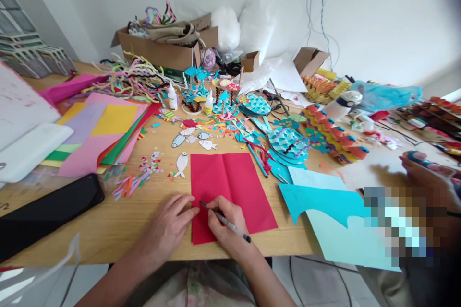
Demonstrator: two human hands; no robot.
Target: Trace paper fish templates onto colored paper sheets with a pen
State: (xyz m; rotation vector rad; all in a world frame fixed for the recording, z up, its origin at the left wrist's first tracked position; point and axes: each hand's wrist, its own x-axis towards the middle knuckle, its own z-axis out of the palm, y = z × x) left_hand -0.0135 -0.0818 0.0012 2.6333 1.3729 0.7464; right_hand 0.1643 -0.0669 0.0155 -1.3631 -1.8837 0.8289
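Note:
A creased sheet of red paper (248, 187) lies on the wooden table (144, 240) in front of me. My right hand (226, 220) rests on it, fingers closed round a pen (232, 226) whose tip touches the paper's left half. At the sheet's left edge lies my left hand (171, 223), palm down with its fingers spread, fingertips on the paper. Just above the sheet's left corner is a white paper fish (181, 164). Several more small paper fish (207, 145) lie behind the sheet.
Coloured sheets (84, 129) and a black phone (86, 189) are at left. Paper scraps, glue bottles (172, 97) and pipe cleaners (129, 81) lie behind. Blue sheets (324, 199) are at right, near another person's hand (428, 180). A cardboard box (158, 50) stands at the back.

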